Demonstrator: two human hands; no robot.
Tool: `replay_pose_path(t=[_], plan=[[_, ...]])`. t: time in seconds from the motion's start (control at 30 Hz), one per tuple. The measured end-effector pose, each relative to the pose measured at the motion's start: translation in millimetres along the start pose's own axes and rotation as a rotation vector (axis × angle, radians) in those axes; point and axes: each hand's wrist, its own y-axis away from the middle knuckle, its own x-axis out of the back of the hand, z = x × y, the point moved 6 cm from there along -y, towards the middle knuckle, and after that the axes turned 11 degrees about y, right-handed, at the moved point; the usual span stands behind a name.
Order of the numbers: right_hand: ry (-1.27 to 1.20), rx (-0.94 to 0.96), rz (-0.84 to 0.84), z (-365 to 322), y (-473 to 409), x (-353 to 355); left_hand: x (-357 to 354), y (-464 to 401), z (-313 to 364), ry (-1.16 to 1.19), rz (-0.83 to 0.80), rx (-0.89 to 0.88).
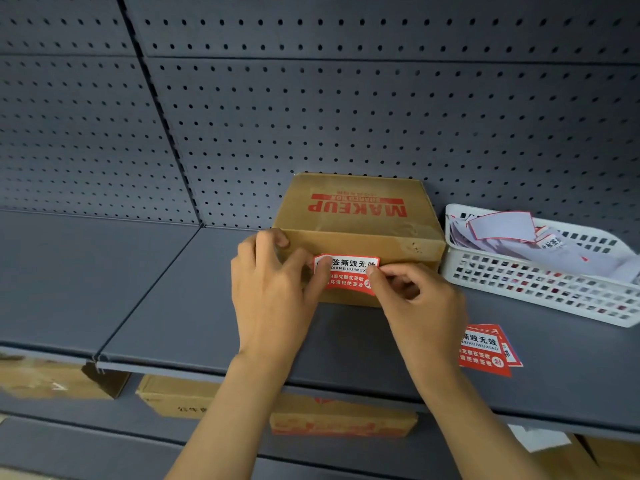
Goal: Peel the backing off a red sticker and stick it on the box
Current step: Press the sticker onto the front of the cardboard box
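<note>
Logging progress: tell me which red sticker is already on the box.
The red sticker under both hands on the box front; the other stickers lie loose on the shelf.

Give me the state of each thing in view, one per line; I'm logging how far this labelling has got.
box: closed, resting on the shelf, printed top facing up.
red sticker: lying against the box's front face.
left hand: thumb pressing the sticker's left end.
right hand: fingertips on the sticker's right end.
spare stickers: stacked loose on the shelf.
white basket: upright, holding peeled backing papers.
</note>
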Motion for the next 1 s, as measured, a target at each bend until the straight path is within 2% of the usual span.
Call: replay_pose_path(t=[0.2,0.33,0.47,0.6,0.7,0.77,1.0], plan=[[0.058,0.023,0.005,-3,-6,4,6,-9,-4,-0.039,0.007,-0.062],[0.110,0.065,-0.011,-3,-7,4,15,-14,-20,-0.054,-0.043,0.006],[0.099,0.036,-0.018,7,-9,10,21,-18,-25,0.111,-0.102,0.098],[0.135,0.101,-0.038,-6,-7,10,18,-22,-14,0.334,-0.168,0.081],[0.222,0.162,-0.051,-23,-5,0,9,-23,-2,0.298,-0.251,-0.001],[0.283,0.177,-0.050,-28,-8,-7,8,-23,-3,0.262,-0.234,-0.023],[0.355,0.148,-0.004,-16,-22,6,6,-29,-15,0.321,-0.234,0.033]])
